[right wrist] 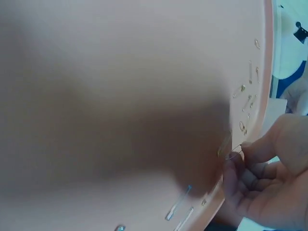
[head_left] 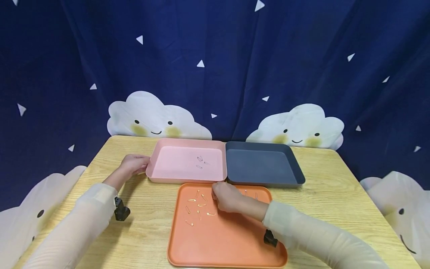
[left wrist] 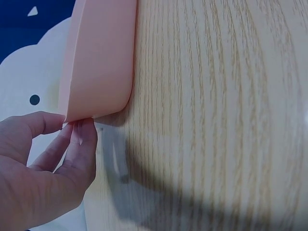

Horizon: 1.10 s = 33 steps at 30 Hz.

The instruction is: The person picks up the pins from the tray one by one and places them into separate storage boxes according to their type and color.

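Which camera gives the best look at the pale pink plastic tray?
The head view: the whole pale pink plastic tray shows, with pins inside and the left hand touching its edge. The left wrist view shows only one corner; the right wrist view shows none.

The left hand (head_left: 133, 164) is being held extended forward, fingers (left wrist: 79, 144) nearly straight. The right hand (head_left: 226, 196) is being held palm-down, fingertips (right wrist: 234, 163) pinched together.
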Each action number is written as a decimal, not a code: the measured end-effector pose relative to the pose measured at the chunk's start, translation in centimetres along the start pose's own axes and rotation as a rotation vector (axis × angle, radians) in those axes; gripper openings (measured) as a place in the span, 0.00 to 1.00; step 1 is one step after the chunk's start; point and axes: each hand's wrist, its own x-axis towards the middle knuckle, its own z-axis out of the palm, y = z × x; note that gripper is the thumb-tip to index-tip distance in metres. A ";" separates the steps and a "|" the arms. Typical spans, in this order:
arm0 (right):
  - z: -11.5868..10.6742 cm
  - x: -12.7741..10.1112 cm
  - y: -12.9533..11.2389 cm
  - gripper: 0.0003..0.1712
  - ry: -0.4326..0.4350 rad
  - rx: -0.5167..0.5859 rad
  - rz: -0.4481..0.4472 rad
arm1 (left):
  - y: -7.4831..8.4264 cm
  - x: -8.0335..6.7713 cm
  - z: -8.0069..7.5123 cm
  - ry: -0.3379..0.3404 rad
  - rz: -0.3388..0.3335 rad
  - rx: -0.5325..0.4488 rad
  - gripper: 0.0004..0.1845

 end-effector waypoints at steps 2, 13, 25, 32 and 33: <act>-0.1 0.0 0.2 0.10 0.000 0.056 -0.007 | 0.0 0.0 0.0 -0.002 0.003 -0.006 0.29; -1.2 0.3 1.4 0.07 -0.060 0.550 0.134 | 0.0 -0.3 0.0 0.008 0.011 0.000 0.28; -1.7 1.0 3.2 0.13 -0.269 1.258 0.346 | 0.0 -0.2 0.0 -0.005 0.021 -0.008 0.28; -2.0 1.1 3.3 0.11 -0.324 1.426 0.358 | 0.0 -0.1 0.0 0.007 0.003 0.013 0.28; -2.0 1.2 3.3 0.12 -0.325 1.435 0.357 | 0.0 -0.1 0.0 0.008 0.000 0.019 0.28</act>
